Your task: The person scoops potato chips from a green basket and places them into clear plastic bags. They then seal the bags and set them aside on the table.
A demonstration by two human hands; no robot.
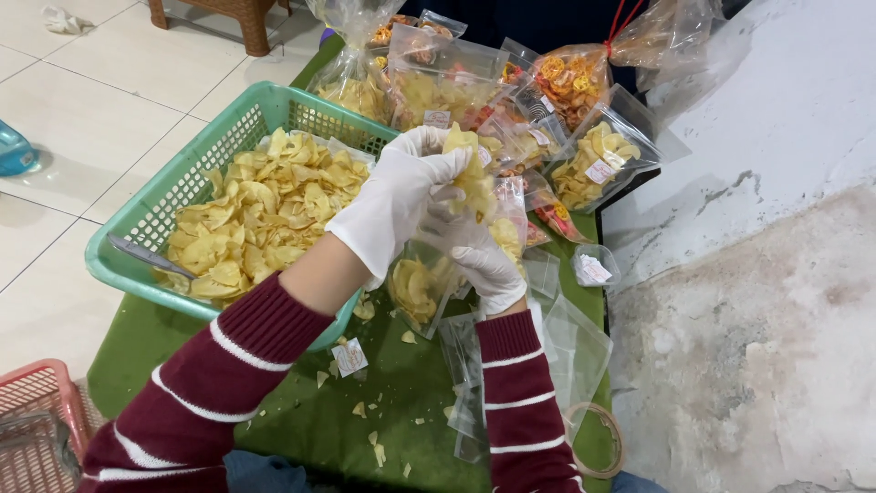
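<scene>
My left hand [401, 196], in a white glove, grips a bunch of yellow chips [470, 169] above the mouth of a clear plastic bag [429, 283]. My right hand [479, 256], also gloved, holds that bag upright from the side; it has chips in its lower part. A green plastic basket [151, 215] heaped with loose yellow chips [265, 215] sits just left of my hands. A metal scoop handle [146, 256] sticks out of the pile.
Several filled, sealed chip bags [598, 155] are stacked at the far side of the green mat [301, 415]. Empty clear bags [570, 342], a tape roll [598, 438], small paper labels [349, 356] and chip crumbs lie near me. A red basket [36, 420] stands at lower left.
</scene>
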